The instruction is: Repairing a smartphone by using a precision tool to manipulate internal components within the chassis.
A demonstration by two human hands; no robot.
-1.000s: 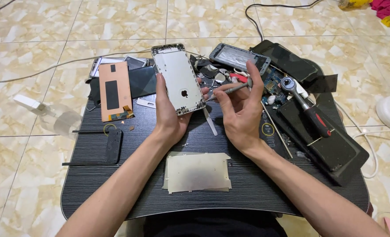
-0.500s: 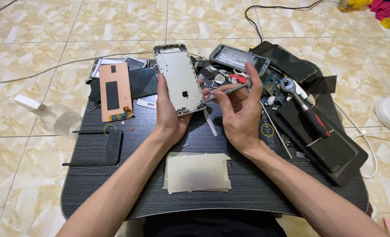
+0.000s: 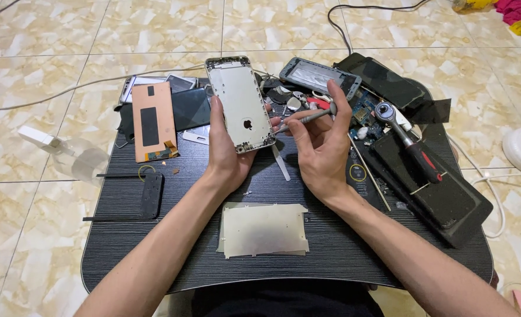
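Left hand [image 3: 228, 155] fingers wrap the silver phone housing [image 3: 240, 104] upright above the counter [image 3: 331, 246]; right hand [image 3: 322, 147] fingers pinch a thin metal tool [image 3: 307, 117] beside it.

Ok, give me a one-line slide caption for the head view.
Left hand holds a silver phone shell upright over a black table; right hand points a thin tool at its edge.

Black table [image 3: 125, 258]: metal plate [image 3: 263, 230], ratchet [image 3: 407, 141], perhaps circuit board [image 3: 363, 111].

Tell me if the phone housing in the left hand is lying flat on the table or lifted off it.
Lifted. The left hand grips the silver phone housing by its lower end, tilted up above the black table.
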